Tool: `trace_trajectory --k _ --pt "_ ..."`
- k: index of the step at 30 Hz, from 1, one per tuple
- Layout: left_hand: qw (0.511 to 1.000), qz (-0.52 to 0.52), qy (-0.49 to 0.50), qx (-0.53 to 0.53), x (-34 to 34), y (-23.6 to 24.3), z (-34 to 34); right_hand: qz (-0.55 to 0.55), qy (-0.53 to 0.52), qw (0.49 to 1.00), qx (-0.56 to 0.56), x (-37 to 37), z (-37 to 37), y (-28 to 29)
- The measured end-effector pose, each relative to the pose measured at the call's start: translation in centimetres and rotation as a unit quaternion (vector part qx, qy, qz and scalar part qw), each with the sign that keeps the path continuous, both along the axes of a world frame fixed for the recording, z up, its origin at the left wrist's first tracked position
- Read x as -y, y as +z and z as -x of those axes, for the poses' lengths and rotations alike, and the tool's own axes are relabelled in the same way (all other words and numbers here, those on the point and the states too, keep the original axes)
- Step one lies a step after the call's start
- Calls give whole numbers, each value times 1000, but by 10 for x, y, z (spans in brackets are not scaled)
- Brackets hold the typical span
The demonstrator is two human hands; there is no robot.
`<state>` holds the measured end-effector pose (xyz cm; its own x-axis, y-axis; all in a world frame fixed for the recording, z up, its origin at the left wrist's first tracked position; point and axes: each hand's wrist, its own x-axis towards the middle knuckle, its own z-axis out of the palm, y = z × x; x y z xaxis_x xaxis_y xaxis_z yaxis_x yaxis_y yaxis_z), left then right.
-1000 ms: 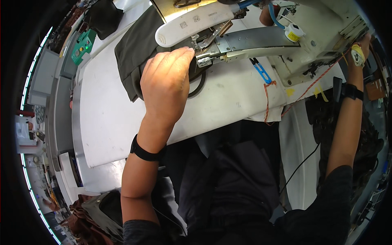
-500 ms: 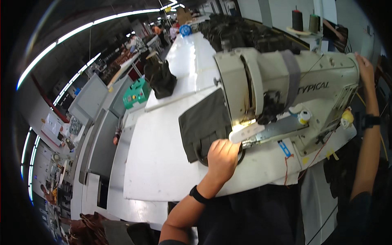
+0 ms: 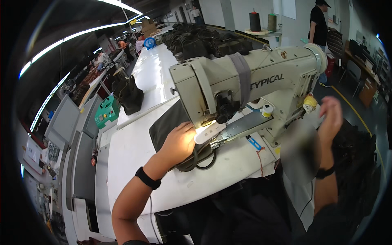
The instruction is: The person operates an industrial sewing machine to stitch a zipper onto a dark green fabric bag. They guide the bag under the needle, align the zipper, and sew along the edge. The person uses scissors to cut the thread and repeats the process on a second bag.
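Observation:
A dark grey-green fabric bag piece [image 3: 161, 128] with a dark looped handle [image 3: 209, 163] lies at the needle end of a beige sewing machine [image 3: 265, 75]. My left hand [image 3: 177, 143] is closed over its near part, knuckles up, beside the white lit lamp bar [image 3: 210, 133]; the fingertips are hidden. Away from the machine's handwheel [image 3: 320, 59], my right hand [image 3: 330, 118] is raised at the right, somewhat blurred, its fingers loosely apart with nothing visible in them. A blurred grey patch covers the area left of that wrist.
A blue thread snipper [image 3: 254, 143] and a white-capped bobbin-like item [image 3: 267, 110] lie by the machine arm. Beyond are a dark bag [image 3: 128, 96], a green box [image 3: 107, 112], piled dark bags [image 3: 200, 43] and thread cones [image 3: 255, 21]. A person [image 3: 317, 26] stands at the far right.
My right hand has left the handwheel and come down nearer to me. My left hand stays on the fabric by the needle. The view has swung right, bringing a standing person into sight.

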<state>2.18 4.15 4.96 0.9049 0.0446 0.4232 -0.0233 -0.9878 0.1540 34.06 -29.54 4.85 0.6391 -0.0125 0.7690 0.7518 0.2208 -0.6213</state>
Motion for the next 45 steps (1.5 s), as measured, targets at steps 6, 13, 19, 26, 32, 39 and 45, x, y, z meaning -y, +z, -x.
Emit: trace_trajectory --k 6,13,19,26,32,39,45 --pt "992 37 -50 -111 -18 5 -23 227 384 876 -185 -112 156 -63" --pt "990 -1 -88 -113 -26 7 -22 221 461 806 -299 -170 161 -57" --pt "990 -28 -102 -91 -26 9 -21 160 487 802 -308 -170 160 -64" --pt "990 58 -23 -126 -21 -4 -9 138 504 793 -312 -176 154 -66" --pt "952 275 75 -108 20 -5 2 144 499 799 -303 -178 156 -66" --pt "942 301 110 -96 30 -14 7 143 467 831 -266 -180 162 -71" --pt "925 327 137 -134 32 -17 4 160 454 832 -275 -176 161 -71"
